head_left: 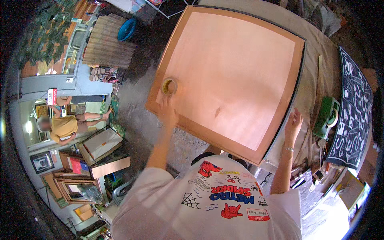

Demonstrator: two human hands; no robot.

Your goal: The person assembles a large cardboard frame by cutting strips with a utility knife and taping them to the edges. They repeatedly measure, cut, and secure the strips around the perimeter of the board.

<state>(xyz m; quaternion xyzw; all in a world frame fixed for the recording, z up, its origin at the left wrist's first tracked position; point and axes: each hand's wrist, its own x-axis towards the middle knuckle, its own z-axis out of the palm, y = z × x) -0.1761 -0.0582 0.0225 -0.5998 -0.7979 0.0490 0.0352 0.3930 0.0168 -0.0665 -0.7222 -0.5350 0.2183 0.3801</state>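
A person (172,208) at a brown-edged panel (240,60)
Eight o'clock: left hand (167,110) beside tape roll (165,85), grip unclear; four o'clock: right hand (294,122) half-open.

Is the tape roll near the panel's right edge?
No, the tape roll is near the left edge of the panel, by the left hand.

View: fisheye, approx. circular; straight edges bowed, rim black w/ colour noise. Light: uneven; strongest lwr R, washed out nr. rim. Panel (224,48): bright, pinkish, soft dim patch R of ctr. Floor (138,92), L of panel: dim, greyish. Glare: small white spot (28,127), far L. Blur: L hand (166,109) smeared, R hand (294,121) clearer; bg detail soft.
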